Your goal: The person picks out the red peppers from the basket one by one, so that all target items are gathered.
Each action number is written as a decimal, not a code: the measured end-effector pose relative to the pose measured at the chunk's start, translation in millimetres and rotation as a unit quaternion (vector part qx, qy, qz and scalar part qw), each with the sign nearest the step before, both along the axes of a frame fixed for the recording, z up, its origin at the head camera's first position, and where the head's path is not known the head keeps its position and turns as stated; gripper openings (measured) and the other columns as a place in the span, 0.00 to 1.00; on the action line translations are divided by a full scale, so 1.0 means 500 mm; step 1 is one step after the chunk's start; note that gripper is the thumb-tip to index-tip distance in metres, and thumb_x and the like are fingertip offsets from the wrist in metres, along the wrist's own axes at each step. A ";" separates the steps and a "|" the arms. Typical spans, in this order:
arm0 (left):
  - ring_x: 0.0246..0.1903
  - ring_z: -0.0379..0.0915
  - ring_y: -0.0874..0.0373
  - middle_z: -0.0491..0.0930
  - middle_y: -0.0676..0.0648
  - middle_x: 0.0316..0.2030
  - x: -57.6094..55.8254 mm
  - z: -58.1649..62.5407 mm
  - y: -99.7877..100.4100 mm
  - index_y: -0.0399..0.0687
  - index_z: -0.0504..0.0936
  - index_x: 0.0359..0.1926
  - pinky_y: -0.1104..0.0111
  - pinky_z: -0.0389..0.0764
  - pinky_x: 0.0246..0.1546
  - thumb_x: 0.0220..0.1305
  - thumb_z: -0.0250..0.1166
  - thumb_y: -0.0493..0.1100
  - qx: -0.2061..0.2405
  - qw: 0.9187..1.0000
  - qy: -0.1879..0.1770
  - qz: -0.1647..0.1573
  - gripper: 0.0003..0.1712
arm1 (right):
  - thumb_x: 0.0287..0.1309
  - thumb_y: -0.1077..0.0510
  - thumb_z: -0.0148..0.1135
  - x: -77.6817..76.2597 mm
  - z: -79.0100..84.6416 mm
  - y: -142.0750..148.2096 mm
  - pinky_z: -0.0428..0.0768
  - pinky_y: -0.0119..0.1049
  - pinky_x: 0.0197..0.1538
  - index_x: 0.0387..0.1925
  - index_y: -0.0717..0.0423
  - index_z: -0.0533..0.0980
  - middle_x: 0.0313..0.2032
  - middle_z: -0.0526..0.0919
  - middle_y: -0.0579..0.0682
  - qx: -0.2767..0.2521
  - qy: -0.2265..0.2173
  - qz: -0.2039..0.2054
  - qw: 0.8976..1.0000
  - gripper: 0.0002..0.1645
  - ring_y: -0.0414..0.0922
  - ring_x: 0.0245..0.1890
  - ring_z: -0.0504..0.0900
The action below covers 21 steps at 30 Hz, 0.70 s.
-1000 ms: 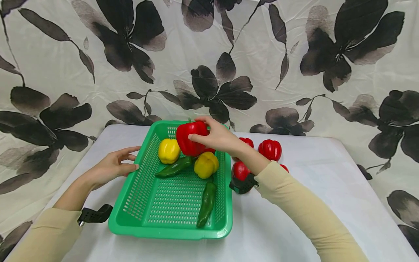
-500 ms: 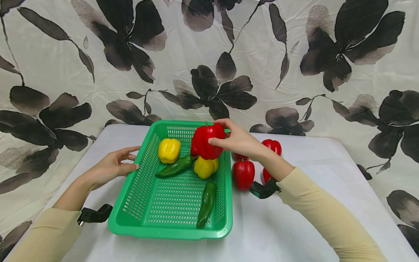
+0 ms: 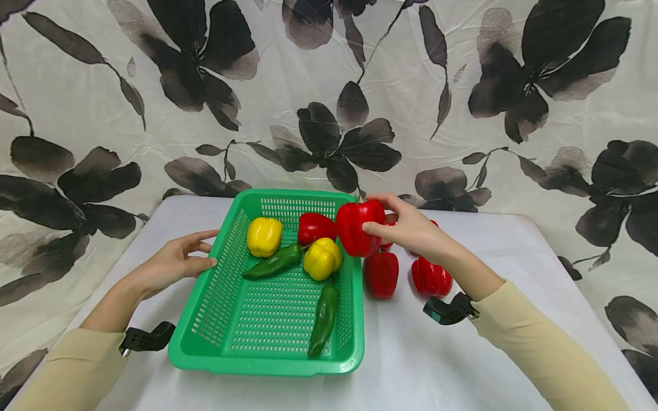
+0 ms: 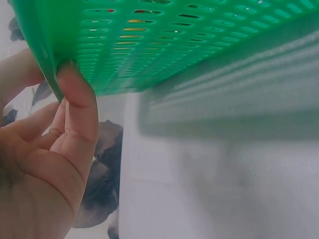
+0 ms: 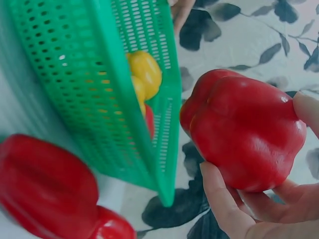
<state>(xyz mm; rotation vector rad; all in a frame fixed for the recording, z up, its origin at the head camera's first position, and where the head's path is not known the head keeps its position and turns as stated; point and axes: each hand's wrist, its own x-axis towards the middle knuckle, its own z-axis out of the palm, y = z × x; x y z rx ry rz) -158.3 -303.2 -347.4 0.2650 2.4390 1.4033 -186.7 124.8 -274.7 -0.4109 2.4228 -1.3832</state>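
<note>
My right hand grips a red bell pepper over the right rim of the green plastic basket. In the right wrist view that pepper sits between thumb and fingertips, clear of the basket wall. My left hand holds the basket's left rim; in the left wrist view its fingers pinch the rim from both sides. Inside the basket lie two yellow bell peppers, another red bell pepper and two long green peppers.
Several red bell peppers lie on the white table right of the basket, among them one close by its wall and one farther right. Others are partly hidden behind my right hand. A floral cloth hangs behind the table.
My right hand has carried the red bell pepper rightward from above the basket's inside to its right rim, uncovering the red pepper in the basket. My left hand stays at the left rim.
</note>
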 end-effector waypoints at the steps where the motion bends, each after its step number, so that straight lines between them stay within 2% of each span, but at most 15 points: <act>1: 0.39 0.78 0.52 0.66 0.33 0.53 0.000 0.000 0.000 0.43 0.49 0.70 0.63 0.81 0.39 0.61 0.61 0.45 0.000 1.000 0.000 0.000 0.42 | 0.54 0.47 0.62 0.003 -0.003 0.006 0.82 0.42 0.41 0.65 0.44 0.58 0.55 0.71 0.53 0.003 0.000 0.000 1.000 0.38 0.50 0.47 0.79; 6: 0.38 0.78 0.53 0.67 0.33 0.53 0.001 0.002 0.001 0.43 0.49 0.71 0.64 0.81 0.39 0.62 0.60 0.44 0.001 1.000 -0.001 0.002 0.42 | 0.55 0.47 0.61 0.019 -0.019 0.036 0.80 0.44 0.46 0.66 0.46 0.57 0.57 0.70 0.54 0.013 -0.001 0.001 1.000 0.39 0.50 0.49 0.77; 13: 0.38 0.77 0.55 0.66 0.32 0.54 0.004 0.009 0.000 0.42 0.48 0.71 0.65 0.81 0.38 0.62 0.59 0.43 0.004 1.000 0.004 -0.003 0.42 | 0.56 0.48 0.61 0.040 -0.038 0.072 0.80 0.44 0.46 0.65 0.47 0.57 0.54 0.72 0.56 0.010 -0.007 -0.002 1.000 0.38 0.51 0.46 0.78; 21: 0.38 0.77 0.55 0.66 0.32 0.53 0.005 0.009 0.001 0.43 0.48 0.71 0.65 0.81 0.38 0.63 0.59 0.44 0.004 1.000 0.003 -0.001 0.41 | 0.54 0.50 0.63 0.077 -0.069 0.100 0.80 0.47 0.46 0.66 0.51 0.56 0.55 0.69 0.60 -0.013 -0.031 -0.007 0.999 0.41 0.54 0.50 0.75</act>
